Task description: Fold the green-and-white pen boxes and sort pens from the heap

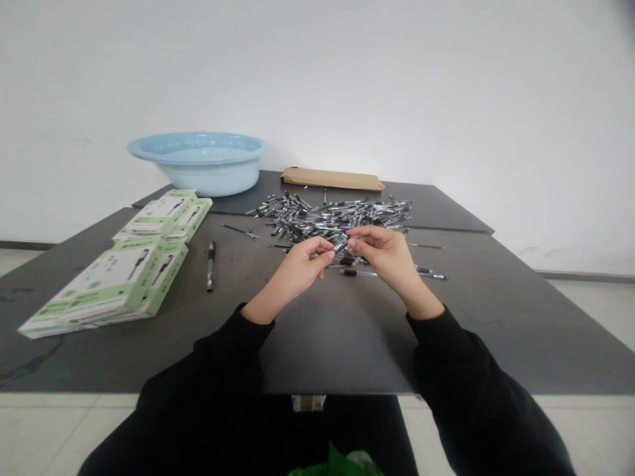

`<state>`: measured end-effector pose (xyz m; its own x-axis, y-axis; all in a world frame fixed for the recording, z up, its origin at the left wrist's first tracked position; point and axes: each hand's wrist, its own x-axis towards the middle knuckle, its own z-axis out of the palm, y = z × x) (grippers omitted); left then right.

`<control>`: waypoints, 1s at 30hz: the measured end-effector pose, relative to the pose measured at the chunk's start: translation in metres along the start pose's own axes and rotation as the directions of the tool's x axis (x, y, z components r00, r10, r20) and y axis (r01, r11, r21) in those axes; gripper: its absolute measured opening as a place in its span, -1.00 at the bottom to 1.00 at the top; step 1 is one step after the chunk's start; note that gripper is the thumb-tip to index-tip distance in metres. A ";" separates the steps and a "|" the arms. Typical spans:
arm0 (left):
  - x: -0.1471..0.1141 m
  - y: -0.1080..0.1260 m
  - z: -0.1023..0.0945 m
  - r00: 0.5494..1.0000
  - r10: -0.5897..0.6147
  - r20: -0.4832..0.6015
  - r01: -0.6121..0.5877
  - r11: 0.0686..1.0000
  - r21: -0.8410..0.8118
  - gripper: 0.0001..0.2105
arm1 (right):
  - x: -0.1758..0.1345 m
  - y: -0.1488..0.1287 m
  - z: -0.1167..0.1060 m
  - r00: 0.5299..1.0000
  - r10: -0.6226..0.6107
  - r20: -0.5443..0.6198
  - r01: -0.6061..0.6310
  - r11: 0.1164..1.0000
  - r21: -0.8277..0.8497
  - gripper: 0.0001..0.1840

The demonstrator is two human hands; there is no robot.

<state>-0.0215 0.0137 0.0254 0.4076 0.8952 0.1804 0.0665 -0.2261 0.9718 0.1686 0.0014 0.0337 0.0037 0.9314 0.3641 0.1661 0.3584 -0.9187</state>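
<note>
Both of my hands meet above the table, just in front of a heap of pen parts (347, 215). Between the fingertips of my left hand (302, 266) and my right hand (385, 254) is a small clear-and-black pen piece (341, 246), pinched from both sides. Its exact shape is partly hidden by the fingers. Under and beside my right hand lie loose pen pieces, among them a barrel with a black grip (354, 272). One whole-looking pen (211, 266) lies apart, left of my left hand. A thin refill (238, 230) rests farther back.
Green-and-white pen boxes (106, 281) are stacked on the left of the dark table (337, 344). A light blue basin (213, 175) stands behind them. At the back, near the wall, lies a flat brown cardboard piece (332, 178).
</note>
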 end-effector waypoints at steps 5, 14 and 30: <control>-0.001 0.000 -0.001 0.999 0.034 -0.028 -0.034 0.999 -0.002 -0.85 | 0.000 0.000 0.001 1.000 -0.020 -0.009 0.020 1.000 0.007 -0.69; -0.001 0.000 -0.002 0.990 0.113 -0.085 -0.107 0.991 0.076 -0.89 | -0.003 -0.005 0.005 0.998 0.010 -0.064 -0.007 0.999 0.042 -0.74; -0.001 0.001 -0.006 0.990 0.044 -0.136 -0.049 0.998 -0.031 -0.79 | -0.002 -0.008 0.003 0.998 0.062 -0.019 -0.056 0.974 0.218 -0.74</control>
<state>-0.0268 0.0152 0.0268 0.2823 0.9283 0.2422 0.0179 -0.2575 0.9661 0.1645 -0.0033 0.0395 0.0329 0.9504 0.3092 -0.0531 0.3106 -0.9491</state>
